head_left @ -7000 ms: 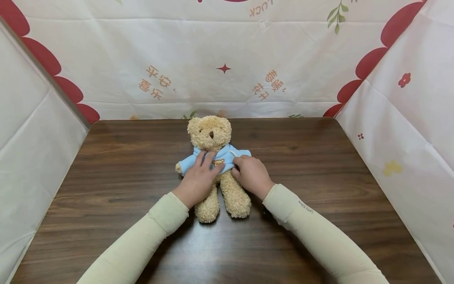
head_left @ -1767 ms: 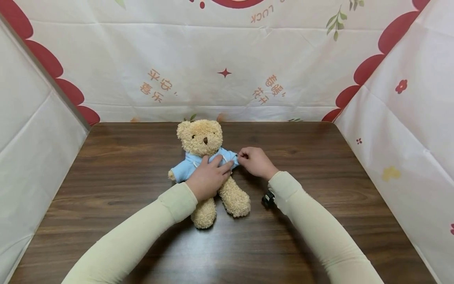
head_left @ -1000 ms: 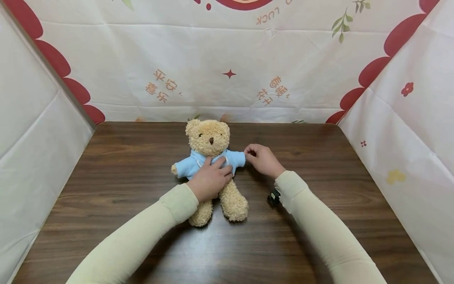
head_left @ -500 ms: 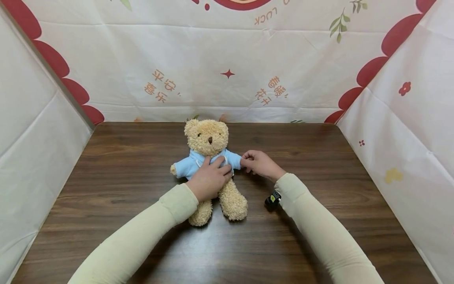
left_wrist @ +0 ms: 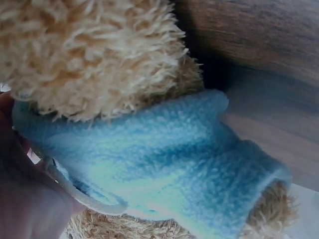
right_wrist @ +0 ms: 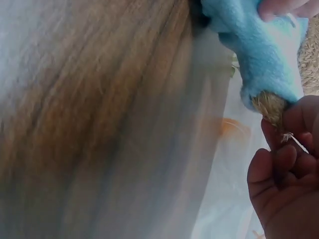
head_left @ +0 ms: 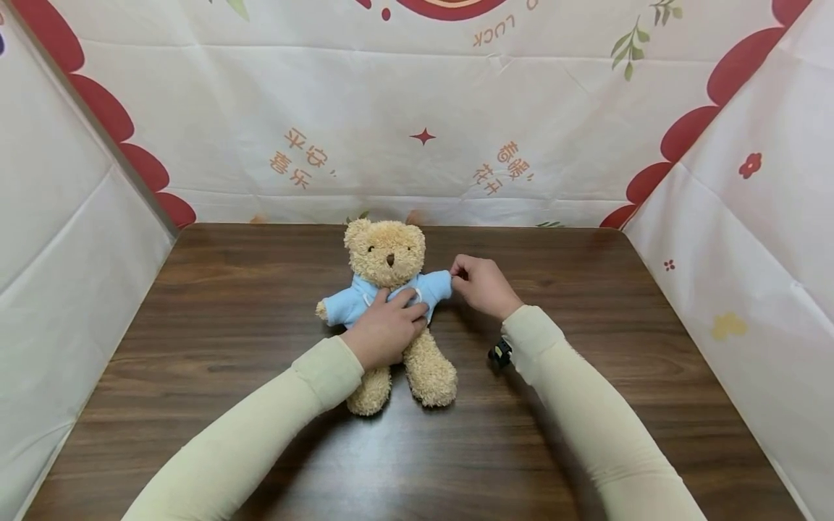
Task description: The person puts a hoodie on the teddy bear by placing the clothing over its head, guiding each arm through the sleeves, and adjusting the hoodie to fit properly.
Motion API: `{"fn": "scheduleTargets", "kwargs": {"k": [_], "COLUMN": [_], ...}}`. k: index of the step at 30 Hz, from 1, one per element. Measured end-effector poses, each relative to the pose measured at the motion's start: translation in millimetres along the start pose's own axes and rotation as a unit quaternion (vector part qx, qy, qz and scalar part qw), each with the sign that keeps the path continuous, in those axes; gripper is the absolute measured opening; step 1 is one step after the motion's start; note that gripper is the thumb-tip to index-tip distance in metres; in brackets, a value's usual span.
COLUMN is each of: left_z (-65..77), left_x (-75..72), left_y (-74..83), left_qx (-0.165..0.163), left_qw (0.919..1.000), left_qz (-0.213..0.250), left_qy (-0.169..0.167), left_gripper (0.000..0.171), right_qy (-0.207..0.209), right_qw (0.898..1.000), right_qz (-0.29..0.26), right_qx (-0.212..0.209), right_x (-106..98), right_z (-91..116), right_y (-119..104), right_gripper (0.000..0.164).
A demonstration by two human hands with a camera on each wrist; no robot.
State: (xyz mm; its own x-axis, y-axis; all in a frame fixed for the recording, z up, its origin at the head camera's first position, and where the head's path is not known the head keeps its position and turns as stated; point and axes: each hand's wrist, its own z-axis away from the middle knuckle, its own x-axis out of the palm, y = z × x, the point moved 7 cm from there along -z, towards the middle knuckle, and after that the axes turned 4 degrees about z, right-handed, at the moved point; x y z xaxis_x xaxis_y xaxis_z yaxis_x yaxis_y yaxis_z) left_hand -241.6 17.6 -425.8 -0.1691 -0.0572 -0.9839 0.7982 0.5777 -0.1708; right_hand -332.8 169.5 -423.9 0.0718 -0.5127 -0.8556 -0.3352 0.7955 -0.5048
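A curly tan teddy bear (head_left: pixel 384 253) in a light blue hoodie (head_left: pixel 340 307) lies on its back, head toward the far edge. My left hand (head_left: pixel 386 334) rests over its belly with fingers spread on the hoodie front. Up close in the left wrist view are the hoodie fleece (left_wrist: pixel 149 154) and a pale drawstring (left_wrist: pixel 82 195). My right hand (head_left: pixel 485 288) pinches the bear's paw where it comes out of the sleeve on the right. The right wrist view shows thumb and fingertips on the fuzzy paw (right_wrist: pixel 269 105), the sleeve stretched outward.
The bear lies on a dark wood-grain table (head_left: pixel 260 463). White printed cloth (head_left: pixel 365 94) hangs behind it and along both sides. A small black device (head_left: pixel 500 353) sits under the right wrist.
From the hoodie's side, my right hand has moved outward to the sleeve end and now pinches the paw, a little higher than half a second ago. My left hand stays on the belly.
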Motion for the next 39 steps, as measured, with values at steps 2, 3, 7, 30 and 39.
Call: {"fn": "scheduleTargets", "kwargs": {"k": [2,3,7,30,39], "left_z": [1.9,4.1,23.2,79.2,65.0], "left_x": [-1.1,-2.7,-18.6,10.4,2.3], "left_y": [-1.6,-2.7,-10.0,-42.4,-50.8], "left_qx": [-0.002,-0.002,-0.013,-0.209,-0.221], "left_qw": [0.9998,0.9995,0.9912,0.9195,0.9069], "left_qz": [0.017,0.031,0.116,0.294,0.282], "left_qy": [-0.005,-0.004,0.063,0.157,0.222], "left_gripper": [0.055,0.058,0.060,0.046,0.012], "right_qy": [0.005,0.007,0.034,-0.094,-0.041], "right_qw": [1.000,1.000,0.999,0.982,0.992], "right_qz": [-0.003,-0.008,-0.027,0.027,0.004], "right_qx": [0.005,0.009,0.012,-0.164,-0.116], "right_x": [-0.1,-0.1,-5.9,34.7,33.9], "right_z": [1.0,2.7,15.7,63.2,46.0], "right_y": [-0.2,-0.1,-2.2,-61.7,-57.6], "right_gripper": [0.009,0.009,0.012,0.046,0.007]}}
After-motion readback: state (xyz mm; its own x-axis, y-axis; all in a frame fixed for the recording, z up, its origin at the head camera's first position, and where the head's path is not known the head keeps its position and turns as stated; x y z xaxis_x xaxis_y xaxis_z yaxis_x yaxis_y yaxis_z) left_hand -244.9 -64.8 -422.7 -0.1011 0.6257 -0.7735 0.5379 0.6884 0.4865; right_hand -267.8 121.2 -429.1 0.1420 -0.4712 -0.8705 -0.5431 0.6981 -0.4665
